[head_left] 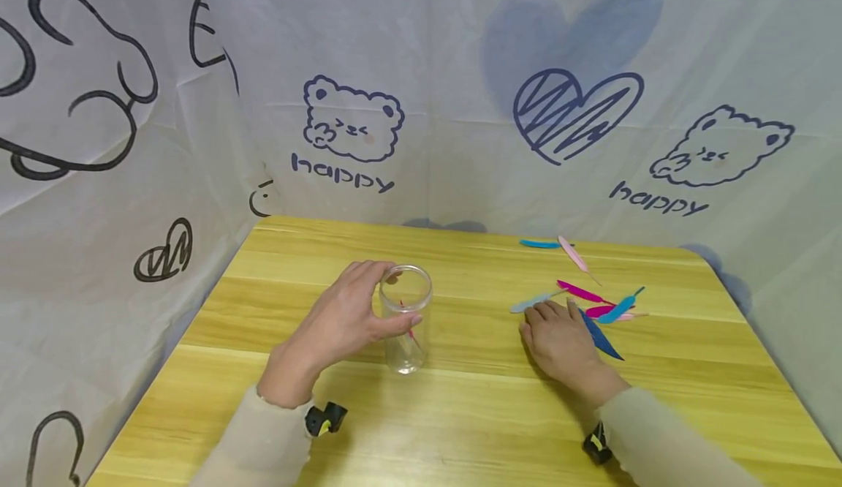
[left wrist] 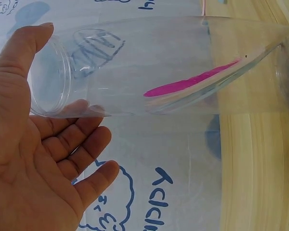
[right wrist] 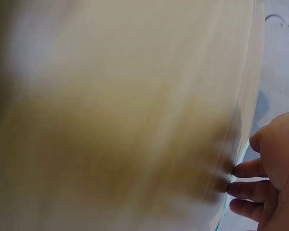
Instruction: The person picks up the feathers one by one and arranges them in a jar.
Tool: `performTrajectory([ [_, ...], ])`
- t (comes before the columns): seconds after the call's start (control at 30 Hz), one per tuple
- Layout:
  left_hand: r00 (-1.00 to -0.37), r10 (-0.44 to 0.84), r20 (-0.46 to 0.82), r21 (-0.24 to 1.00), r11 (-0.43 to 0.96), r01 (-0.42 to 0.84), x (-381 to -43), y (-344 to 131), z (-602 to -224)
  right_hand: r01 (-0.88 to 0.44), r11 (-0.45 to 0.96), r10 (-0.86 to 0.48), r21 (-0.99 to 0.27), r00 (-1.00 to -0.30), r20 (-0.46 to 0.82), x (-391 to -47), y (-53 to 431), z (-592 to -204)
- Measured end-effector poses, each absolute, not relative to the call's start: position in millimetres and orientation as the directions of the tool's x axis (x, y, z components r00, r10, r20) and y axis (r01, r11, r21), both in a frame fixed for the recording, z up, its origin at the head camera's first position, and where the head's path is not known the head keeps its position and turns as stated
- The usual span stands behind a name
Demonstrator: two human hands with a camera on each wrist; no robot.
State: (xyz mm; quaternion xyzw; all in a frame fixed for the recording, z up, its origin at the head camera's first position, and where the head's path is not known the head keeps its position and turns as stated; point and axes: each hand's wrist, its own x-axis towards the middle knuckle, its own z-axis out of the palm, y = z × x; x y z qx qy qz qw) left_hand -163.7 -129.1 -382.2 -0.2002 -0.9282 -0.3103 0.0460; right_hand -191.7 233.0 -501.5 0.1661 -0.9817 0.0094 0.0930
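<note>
My left hand (head_left: 342, 319) grips a clear plastic jar (head_left: 406, 355) near its open mouth, with the thumb on the near side and the index finger behind. The jar stands upright on the table. Several feathers lean inside it; a magenta feather (left wrist: 192, 81) shows clearly in the left wrist view, next to paler ones. At the right, my right hand (head_left: 562, 341) rests low on the table with its fingertips down. A pale blue feather (head_left: 526, 304) lies right at those fingertips. Beside the hand is a dark blue feather (head_left: 601, 337), partly covered by it.
Beyond the right hand lie a magenta feather (head_left: 582, 292), a bright blue feather (head_left: 618, 310) and more pink ones. Farther back are another blue feather (head_left: 539, 243) and a light pink feather (head_left: 574, 254). A printed white cloth (head_left: 460, 165) hangs behind the wooden table (head_left: 473, 428).
</note>
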Motion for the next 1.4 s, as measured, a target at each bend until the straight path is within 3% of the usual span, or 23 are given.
performTrajectory([
  [0.27, -0.915, 0.344, 0.211, 0.561, 0.724, 0.401, -165, -130, -384, -0.328, 0.944, -0.315, -0.037, -0.928, 0.199, -190, 209, -500],
  [0.5, -0.916, 0.341, 0.211, 0.565, 0.723, 0.398, -165, -130, -383, -0.288, 0.956, -0.269, -0.05, -0.933, 0.24, -199, 230, -489],
  [0.9, -0.921, 0.336, 0.197, 0.572, 0.723, 0.386, -167, -130, -382, -0.347, 0.937, -0.34, -0.047, -0.934, 0.112, -202, 268, -496],
  [1.2, -0.929, 0.329, 0.172, 0.583, 0.726, 0.365, -166, -130, -383, -0.379, 0.925, -0.374, -0.029, -0.921, 0.109, -193, 245, -500],
  [1.4, -0.925, 0.335, 0.18, 0.586, 0.718, 0.375, -165, -129, -384, -0.31, 0.951, -0.308, 0.009, -0.942, 0.135, -183, 219, -501],
])
